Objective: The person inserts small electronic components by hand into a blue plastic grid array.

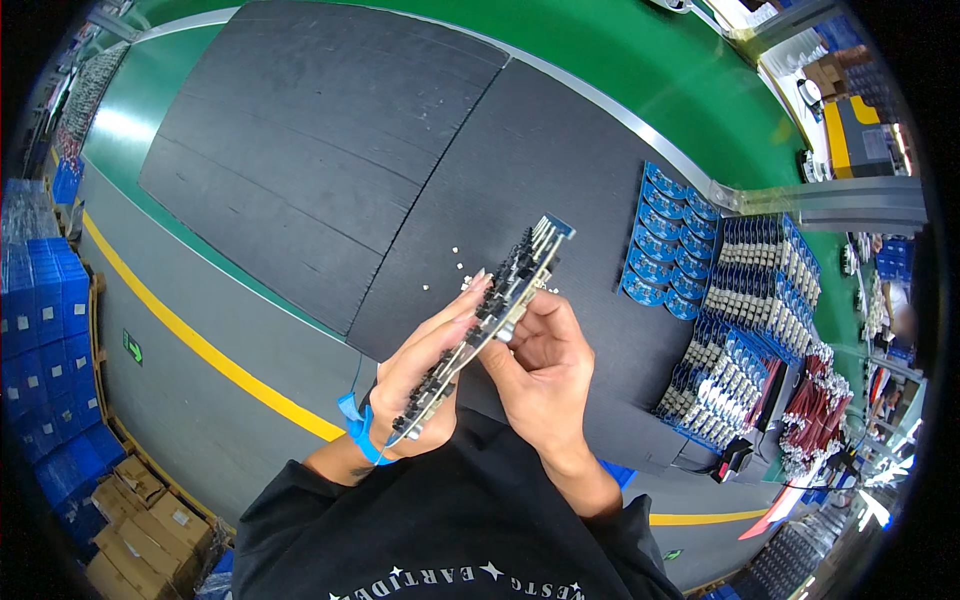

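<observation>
A circuit board panel (521, 291) is held up edge-on above the dark mat, tilted with its far end to the right. Black parts line its left face, and pale parts show on the right face. My left hand (425, 365) is closed round the panel's near half, fingers along the left face. On the other side my right hand (548, 372) has its fingers curled and its thumb against the panel; whether a small part is pinched there is hidden. Small white pieces (460, 266) lie scattered on the mat behind the panel. A blue strap (357, 425) circles my left wrist.
The black mat (300, 130) covers the table. To the right lie blue round-board panels (657, 248), stacked boards with white connectors (760, 290), and red-wired bundles (815, 410). Blue bins (45, 310) and cardboard boxes (150, 520) stand on the left floor.
</observation>
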`<action>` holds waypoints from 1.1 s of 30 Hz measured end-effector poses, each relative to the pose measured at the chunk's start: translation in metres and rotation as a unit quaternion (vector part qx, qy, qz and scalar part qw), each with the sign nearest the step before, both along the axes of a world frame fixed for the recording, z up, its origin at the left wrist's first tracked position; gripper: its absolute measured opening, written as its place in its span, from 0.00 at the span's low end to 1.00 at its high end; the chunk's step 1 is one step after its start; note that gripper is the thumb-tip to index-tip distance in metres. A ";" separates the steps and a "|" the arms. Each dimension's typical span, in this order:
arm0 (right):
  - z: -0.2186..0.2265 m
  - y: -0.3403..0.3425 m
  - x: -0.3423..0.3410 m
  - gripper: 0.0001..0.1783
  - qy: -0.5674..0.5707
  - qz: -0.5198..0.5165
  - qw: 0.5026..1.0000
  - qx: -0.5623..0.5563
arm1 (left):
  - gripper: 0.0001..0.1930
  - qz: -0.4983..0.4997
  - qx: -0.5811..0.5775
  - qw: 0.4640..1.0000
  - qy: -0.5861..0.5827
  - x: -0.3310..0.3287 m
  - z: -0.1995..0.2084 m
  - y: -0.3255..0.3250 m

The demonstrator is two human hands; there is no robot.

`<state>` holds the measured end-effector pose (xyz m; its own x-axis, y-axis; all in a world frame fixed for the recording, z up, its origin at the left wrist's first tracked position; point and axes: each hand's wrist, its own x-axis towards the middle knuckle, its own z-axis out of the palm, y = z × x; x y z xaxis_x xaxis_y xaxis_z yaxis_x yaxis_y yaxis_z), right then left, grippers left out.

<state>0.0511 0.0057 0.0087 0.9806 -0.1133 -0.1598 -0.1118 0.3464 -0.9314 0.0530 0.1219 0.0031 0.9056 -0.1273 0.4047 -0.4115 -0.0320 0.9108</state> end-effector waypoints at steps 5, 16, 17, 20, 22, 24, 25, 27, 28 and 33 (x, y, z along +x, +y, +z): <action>-0.003 -0.001 0.001 0.18 -0.011 0.000 1.000 -0.021 | 0.22 0.016 0.016 1.000 0.009 -0.003 -0.003 0.001; 0.001 -0.001 0.000 0.15 -0.005 -0.017 0.999 -0.051 | 0.21 0.010 0.018 1.000 -0.013 -0.001 -0.005 -0.003; 0.001 -0.001 -0.001 0.15 -0.014 -0.027 0.997 -0.070 | 0.21 0.006 0.013 1.000 -0.007 -0.001 -0.005 -0.003; -0.001 0.000 -0.002 0.15 -0.027 -0.029 0.995 -0.089 | 0.21 0.020 0.042 0.999 -0.012 -0.002 -0.006 -0.001; 0.000 0.000 -0.002 0.15 -0.029 -0.021 0.995 -0.089 | 0.21 0.019 0.049 0.998 0.025 -0.003 -0.007 0.002; 0.005 0.002 -0.002 0.15 -0.025 -0.029 0.999 -0.034 | 0.21 0.017 0.050 0.998 0.022 -0.002 -0.007 0.001; 0.006 0.002 -0.002 0.15 -0.025 -0.029 0.999 -0.035 | 0.21 0.016 0.050 0.998 0.019 -0.002 -0.007 0.001; 0.008 0.003 -0.001 0.16 -0.028 0.000 1.000 -0.004 | 0.21 0.004 0.040 0.998 0.047 -0.004 -0.009 0.002; 0.008 0.003 -0.001 0.16 -0.029 -0.001 1.000 -0.004 | 0.21 -0.008 0.030 0.997 0.076 -0.005 -0.009 0.002; 0.004 -0.002 -0.001 0.18 -0.029 0.031 0.999 0.005 | 0.20 0.005 0.039 0.998 0.053 -0.003 -0.007 0.001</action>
